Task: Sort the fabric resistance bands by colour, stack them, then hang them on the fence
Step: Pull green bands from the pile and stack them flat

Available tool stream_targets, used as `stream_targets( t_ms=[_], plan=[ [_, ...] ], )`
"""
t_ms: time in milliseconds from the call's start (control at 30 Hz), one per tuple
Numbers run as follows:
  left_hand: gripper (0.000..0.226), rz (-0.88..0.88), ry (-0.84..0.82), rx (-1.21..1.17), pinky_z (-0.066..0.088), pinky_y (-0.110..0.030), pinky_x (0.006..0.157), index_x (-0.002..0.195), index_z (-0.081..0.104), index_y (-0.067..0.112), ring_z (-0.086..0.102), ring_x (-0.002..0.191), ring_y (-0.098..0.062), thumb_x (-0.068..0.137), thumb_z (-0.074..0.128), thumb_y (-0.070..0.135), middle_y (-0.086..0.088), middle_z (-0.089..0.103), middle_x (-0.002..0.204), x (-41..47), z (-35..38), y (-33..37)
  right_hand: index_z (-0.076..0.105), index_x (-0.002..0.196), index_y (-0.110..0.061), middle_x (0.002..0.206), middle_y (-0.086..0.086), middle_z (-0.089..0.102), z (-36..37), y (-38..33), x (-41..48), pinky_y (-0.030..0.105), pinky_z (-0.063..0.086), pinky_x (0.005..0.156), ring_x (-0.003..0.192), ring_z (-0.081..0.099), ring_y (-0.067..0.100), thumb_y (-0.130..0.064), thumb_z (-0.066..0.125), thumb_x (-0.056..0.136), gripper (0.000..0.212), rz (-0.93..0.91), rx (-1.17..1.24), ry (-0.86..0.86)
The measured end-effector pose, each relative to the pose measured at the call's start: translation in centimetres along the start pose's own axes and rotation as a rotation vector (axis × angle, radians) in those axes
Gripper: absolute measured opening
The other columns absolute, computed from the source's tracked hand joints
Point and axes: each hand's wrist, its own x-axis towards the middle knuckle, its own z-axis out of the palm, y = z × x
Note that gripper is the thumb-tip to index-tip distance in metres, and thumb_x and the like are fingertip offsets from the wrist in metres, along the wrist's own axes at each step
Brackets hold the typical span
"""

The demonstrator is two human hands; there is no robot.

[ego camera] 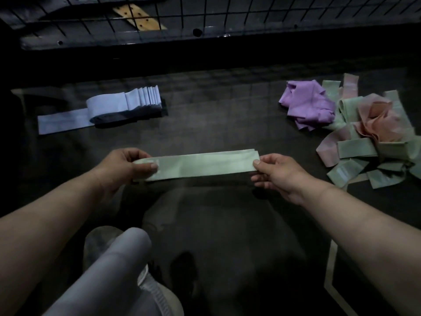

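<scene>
A green band (200, 164) is held flat and stretched level just above the dark floor (216, 99), in the middle of the view. The left hand (127, 165) pinches one end, thumb on top and fingers curled under. The right hand (278, 174) pinches the other end the same way, so each grip is closed on the band. At the right end two edges show. In this dim light that may be one flattened loop or two bands laid together.

Sorting looks to be partway through, with green as the colour in hand. A pale stack (127, 103) lies finished to the left, its lowest band sticking out flat. The next move calls for setting this band down flat in a bare spot to start or add to a green pile, then reaching right for another green one.

To the right lie a bunch of purple bands (307, 106) and a tangled heap (373, 142) of green and pink ones, cut off by the frame edge, so their number cannot be told. The wire fence (205, 17) runs across the top, with only its lower part in view. A knee (118, 258) and a shoe (155, 290) show at the bottom.
</scene>
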Motion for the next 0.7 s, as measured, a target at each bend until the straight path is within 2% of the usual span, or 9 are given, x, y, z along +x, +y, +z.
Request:
stream_targets(
  t_ms=[67,133,267,500,600,700],
  plan=[
    [0.014,0.021,0.062,-0.002,0.045,-0.017,0.042,0.087,0.066,0.004,0.058,0.048,-0.009,0.079,0.077,0.006,-0.006,0.067,0.066,0.2,0.0,-0.1,0.057,0.095,-0.010,0.074,0.007,0.067,0.8,-0.1,0.5,0.021,0.053,0.049,0.054,0.059,0.010,-0.014,0.056,0.100,0.006,0.000,0.002,0.011],
    [0.013,0.015,0.122,-0.024,0.048,-0.020,0.044,0.085,0.067,0.006,0.059,0.055,-0.015,0.079,0.078,0.008,-0.010,0.067,0.073,0.5,0.0,-0.3,0.056,0.091,-0.012,0.075,0.008,0.065,1.2,-0.1,1.1,0.022,0.052,0.048,0.056,0.059,0.011,-0.015,0.056,0.100,0.010,0.002,-0.006,0.039],
    [0.011,-0.009,0.159,-0.053,0.052,-0.024,0.050,0.086,0.067,0.008,0.058,0.065,-0.023,0.081,0.077,0.008,-0.012,0.067,0.078,0.6,-0.1,-0.4,0.058,0.086,-0.015,0.080,0.006,0.061,1.3,0.2,2.1,0.023,0.052,0.053,0.065,0.059,0.012,-0.017,0.062,0.097,0.012,-0.049,-0.178,0.132],
    [0.013,-0.030,0.175,0.010,0.049,-0.022,0.042,0.096,0.067,0.006,0.061,0.053,-0.013,0.085,0.073,0.004,-0.012,0.068,0.083,0.6,0.1,-0.5,0.057,0.082,-0.016,0.072,0.003,0.061,1.1,0.4,3.1,0.023,0.049,0.049,0.059,0.058,0.012,-0.014,0.066,0.094,0.015,-0.118,-0.287,0.225],
    [0.014,-0.023,0.217,0.020,0.052,-0.024,0.045,0.097,0.066,0.009,0.062,0.058,-0.014,0.085,0.073,0.004,-0.011,0.067,0.085,1.1,0.7,-0.6,0.057,0.080,-0.018,0.070,0.002,0.062,1.1,0.5,3.8,0.032,0.051,0.061,0.062,0.059,0.017,-0.016,0.070,0.090,0.017,-0.173,-0.371,0.281],
    [0.013,-0.003,0.246,0.098,0.053,-0.027,0.053,0.094,0.064,0.014,0.060,0.067,-0.021,0.087,0.071,0.004,-0.014,0.067,0.093,1.7,1.2,-1.1,0.059,0.086,-0.017,0.071,-0.005,0.058,1.1,0.6,4.3,0.025,0.045,0.072,0.065,0.056,0.012,-0.020,0.071,0.088,0.013,-0.221,-0.497,0.340]
  ],
)
